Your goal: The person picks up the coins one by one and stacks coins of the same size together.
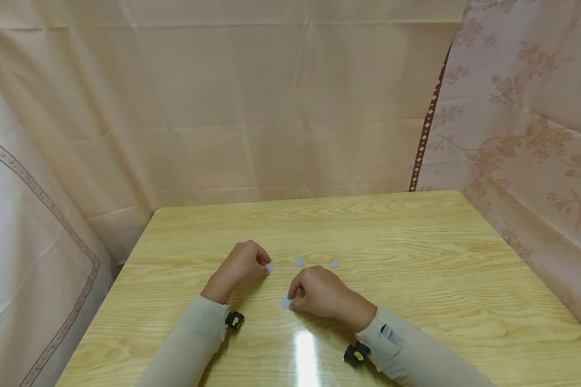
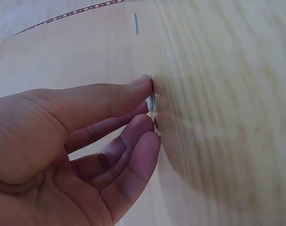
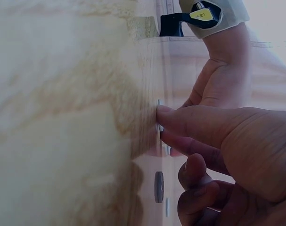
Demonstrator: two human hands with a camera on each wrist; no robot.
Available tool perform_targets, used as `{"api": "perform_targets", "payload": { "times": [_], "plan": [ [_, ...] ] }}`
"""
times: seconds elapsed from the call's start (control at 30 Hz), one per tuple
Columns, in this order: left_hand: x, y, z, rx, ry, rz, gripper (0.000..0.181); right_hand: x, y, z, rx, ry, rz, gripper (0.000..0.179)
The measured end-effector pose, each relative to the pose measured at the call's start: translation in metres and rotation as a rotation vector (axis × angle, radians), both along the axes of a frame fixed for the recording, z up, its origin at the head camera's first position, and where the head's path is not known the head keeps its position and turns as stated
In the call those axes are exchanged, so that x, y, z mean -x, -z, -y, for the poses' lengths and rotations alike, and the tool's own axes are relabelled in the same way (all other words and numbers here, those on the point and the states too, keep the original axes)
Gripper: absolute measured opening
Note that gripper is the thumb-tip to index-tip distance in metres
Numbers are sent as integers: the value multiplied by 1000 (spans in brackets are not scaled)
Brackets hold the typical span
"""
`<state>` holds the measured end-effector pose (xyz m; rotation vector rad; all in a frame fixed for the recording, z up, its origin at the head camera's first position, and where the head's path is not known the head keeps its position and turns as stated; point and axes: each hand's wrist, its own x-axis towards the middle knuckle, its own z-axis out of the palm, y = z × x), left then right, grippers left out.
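left hand [image 1: 244, 263] and right hand [image 1: 323, 294] pinch left disc [image 1: 270, 267] and right disc [image 1: 285, 303] at the counter [image 1: 416, 252]. expect light, stiff, possibly slippery pieces; grip opposite edges between thumb and fingertip.

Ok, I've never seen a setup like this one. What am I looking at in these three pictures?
There's no machine here, just a person's bare left hand and right hand. The wide picture comes from a camera on the head, looking forward and down. The other two come from a small black camera on each wrist, so the table appears turned on its side there.

On its wood-grain top, the head view shows five small pale discs, one largely hidden by the right hand. Each hand's grip is thumb and fingertips: the left pinches one disc, the right pinches the nearest disc. I can't tell whether either is lifted. Pale cloth hangs behind.
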<state>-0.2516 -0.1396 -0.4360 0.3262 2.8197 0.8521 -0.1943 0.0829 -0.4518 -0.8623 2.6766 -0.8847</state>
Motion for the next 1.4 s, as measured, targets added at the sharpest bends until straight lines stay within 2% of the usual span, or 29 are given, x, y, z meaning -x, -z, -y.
{"api": "perform_targets", "payload": {
  "times": [0.5, 1.03, 1.4],
  "plan": [
    [1, 1, -1, -4, 6, 7, 11, 0, -2, -2, 9, -1, 9, 8],
    [1, 0, -4, 44, 31, -55, 10, 1, -3, -5, 19, 14, 24, 7],
    [-1, -5, -3, 31, -14, -43, 13, 1, 0, -3, 18, 15, 33, 6]
  ]
}}
